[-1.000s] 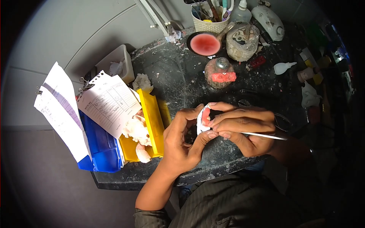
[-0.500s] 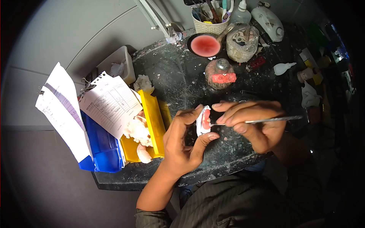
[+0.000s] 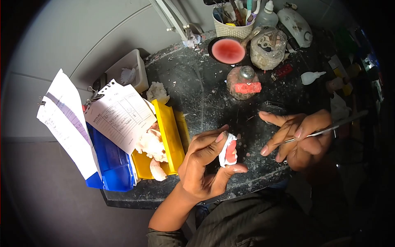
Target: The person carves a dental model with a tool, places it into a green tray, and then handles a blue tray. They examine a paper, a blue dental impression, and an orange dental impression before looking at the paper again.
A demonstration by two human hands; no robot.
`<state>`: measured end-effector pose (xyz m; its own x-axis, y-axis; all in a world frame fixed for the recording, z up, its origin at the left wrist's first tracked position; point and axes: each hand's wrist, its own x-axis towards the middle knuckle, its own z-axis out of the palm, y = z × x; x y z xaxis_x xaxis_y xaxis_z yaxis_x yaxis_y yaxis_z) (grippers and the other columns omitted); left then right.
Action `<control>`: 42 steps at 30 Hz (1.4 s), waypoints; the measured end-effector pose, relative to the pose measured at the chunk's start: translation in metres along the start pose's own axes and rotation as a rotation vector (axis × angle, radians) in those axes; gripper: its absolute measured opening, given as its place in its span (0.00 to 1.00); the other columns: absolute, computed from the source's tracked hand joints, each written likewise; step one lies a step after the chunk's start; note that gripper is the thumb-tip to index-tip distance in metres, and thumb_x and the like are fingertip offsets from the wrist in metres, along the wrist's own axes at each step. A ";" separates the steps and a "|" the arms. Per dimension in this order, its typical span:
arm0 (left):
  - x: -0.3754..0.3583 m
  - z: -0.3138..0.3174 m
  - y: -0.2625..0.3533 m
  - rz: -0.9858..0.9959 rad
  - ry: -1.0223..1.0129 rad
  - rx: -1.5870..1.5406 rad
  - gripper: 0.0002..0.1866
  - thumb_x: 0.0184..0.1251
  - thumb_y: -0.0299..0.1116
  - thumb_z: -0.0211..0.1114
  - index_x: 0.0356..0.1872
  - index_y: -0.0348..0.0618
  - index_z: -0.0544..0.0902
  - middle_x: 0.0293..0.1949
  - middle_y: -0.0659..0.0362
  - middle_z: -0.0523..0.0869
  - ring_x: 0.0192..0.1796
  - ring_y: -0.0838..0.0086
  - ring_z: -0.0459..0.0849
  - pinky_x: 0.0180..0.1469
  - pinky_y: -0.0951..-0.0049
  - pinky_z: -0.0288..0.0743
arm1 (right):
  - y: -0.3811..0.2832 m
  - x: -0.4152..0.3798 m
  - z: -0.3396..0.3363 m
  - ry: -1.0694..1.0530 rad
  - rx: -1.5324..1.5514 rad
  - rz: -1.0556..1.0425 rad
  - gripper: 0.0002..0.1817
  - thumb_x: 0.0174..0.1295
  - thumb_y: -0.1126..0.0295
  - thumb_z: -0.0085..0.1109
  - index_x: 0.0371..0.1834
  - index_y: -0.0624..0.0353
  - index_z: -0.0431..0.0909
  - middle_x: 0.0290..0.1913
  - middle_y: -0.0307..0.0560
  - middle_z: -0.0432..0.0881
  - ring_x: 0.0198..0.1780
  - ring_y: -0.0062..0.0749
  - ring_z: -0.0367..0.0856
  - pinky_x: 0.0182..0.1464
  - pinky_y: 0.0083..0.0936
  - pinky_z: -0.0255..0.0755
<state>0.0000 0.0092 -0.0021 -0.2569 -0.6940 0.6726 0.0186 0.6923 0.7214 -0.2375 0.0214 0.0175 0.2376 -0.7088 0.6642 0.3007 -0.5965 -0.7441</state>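
Note:
Between the thumb and fingers of my left hand (image 3: pixel 205 162) a dental model (image 3: pixel 228 151) is gripped on edge. Its base is white plaster, with pink wax and a few pale teeth on the side facing right. My right hand (image 3: pixel 298 138) is apart from the model, to its right, with a thin metal wax carver (image 3: pixel 329 130) held among the fingers. The carver's tip points left, toward the model, without touching it. Beyond the hands stands a round spirit lamp (image 3: pixel 243 84) with a metal cap and a red wax piece on its side.
A pan of red wax (image 3: pixel 227 51) lies at the back, beside a plastic-wrapped tub (image 3: pixel 268 49) and a tool basket (image 3: pixel 233 31). At left are a yellow bin (image 3: pixel 169 136) with plaster casts, a blue bin (image 3: pixel 108 158) and paper slips (image 3: pixel 121 111).
My right hand has drawn away to the right, taking the carver off the model. My left hand has shifted slightly right and down and has turned the model a little.

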 end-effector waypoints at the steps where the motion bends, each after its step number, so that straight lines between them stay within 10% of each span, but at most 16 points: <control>1: 0.000 0.000 0.000 -0.005 -0.001 0.000 0.31 0.50 0.31 0.84 0.50 0.24 0.77 0.45 0.37 0.85 0.48 0.50 0.88 0.48 0.62 0.84 | 0.004 -0.001 -0.007 -0.086 -0.051 -0.013 0.09 0.75 0.69 0.53 0.48 0.63 0.66 0.34 0.58 0.88 0.41 0.47 0.91 0.67 0.63 0.69; 4: -0.005 -0.007 0.001 -0.057 -0.129 0.017 0.36 0.54 0.33 0.82 0.57 0.24 0.72 0.52 0.41 0.80 0.55 0.58 0.82 0.61 0.53 0.80 | 0.003 0.004 0.015 0.025 -0.272 -0.033 0.11 0.73 0.70 0.58 0.48 0.64 0.68 0.37 0.59 0.89 0.46 0.47 0.91 0.66 0.62 0.71; 15: -0.001 -0.007 0.001 -0.093 -0.166 0.079 0.32 0.56 0.29 0.81 0.57 0.24 0.74 0.53 0.40 0.82 0.53 0.60 0.83 0.58 0.64 0.76 | -0.008 0.015 0.030 -0.107 -0.567 -0.015 0.04 0.62 0.81 0.61 0.39 0.71 0.81 0.45 0.65 0.86 0.52 0.56 0.88 0.52 0.39 0.88; 36: 0.005 -0.007 0.001 -0.043 -0.092 0.120 0.24 0.52 0.22 0.77 0.51 0.22 0.80 0.46 0.39 0.86 0.43 0.55 0.86 0.47 0.64 0.81 | -0.006 0.014 0.032 -0.174 -0.545 -0.018 0.12 0.52 0.89 0.63 0.40 0.69 0.82 0.48 0.62 0.86 0.55 0.60 0.86 0.57 0.48 0.86; 42: 0.001 -0.009 0.000 -0.109 -0.201 0.108 0.27 0.60 0.27 0.77 0.55 0.21 0.74 0.54 0.35 0.82 0.54 0.58 0.83 0.59 0.63 0.76 | -0.005 0.012 0.031 -0.146 -0.516 -0.009 0.13 0.51 0.89 0.65 0.41 0.68 0.83 0.45 0.61 0.87 0.55 0.59 0.86 0.56 0.47 0.86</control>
<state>0.0086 0.0063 0.0001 -0.4385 -0.7202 0.5376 -0.1208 0.6400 0.7589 -0.2079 0.0272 0.0319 0.3738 -0.6651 0.6464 -0.1810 -0.7359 -0.6525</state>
